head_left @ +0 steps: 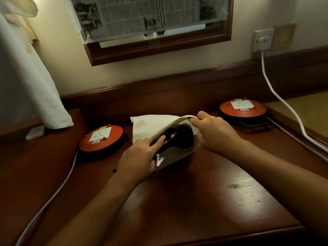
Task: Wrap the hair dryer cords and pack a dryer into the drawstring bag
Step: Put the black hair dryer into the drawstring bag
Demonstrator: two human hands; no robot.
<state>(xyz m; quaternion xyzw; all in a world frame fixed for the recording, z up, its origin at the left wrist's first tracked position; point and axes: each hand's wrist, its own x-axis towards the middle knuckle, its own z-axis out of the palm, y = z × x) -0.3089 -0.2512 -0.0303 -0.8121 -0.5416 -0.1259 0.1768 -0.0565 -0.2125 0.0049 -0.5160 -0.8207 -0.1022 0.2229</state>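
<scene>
A cream drawstring bag point(150, 126) lies on the dark wooden desk point(204, 192), its mouth facing me and held wide. A black hair dryer point(174, 137) sits partly inside the mouth. My left hand point(140, 156) grips the lower edge of the bag near the dryer's handle end, with the index finger stretched along the dryer. My right hand point(213, 131) pinches the upper rim of the bag point(186, 117) and lifts it above the dryer. A small white tag point(159, 160) hangs at the bag's near edge.
Two red round cable reels with sockets stand on the desk, one at the left point(101, 140) and one at the back right point(243, 109). A white cord point(276, 93) runs from a wall socket point(263, 39). White cloth point(30, 77) hangs at the left.
</scene>
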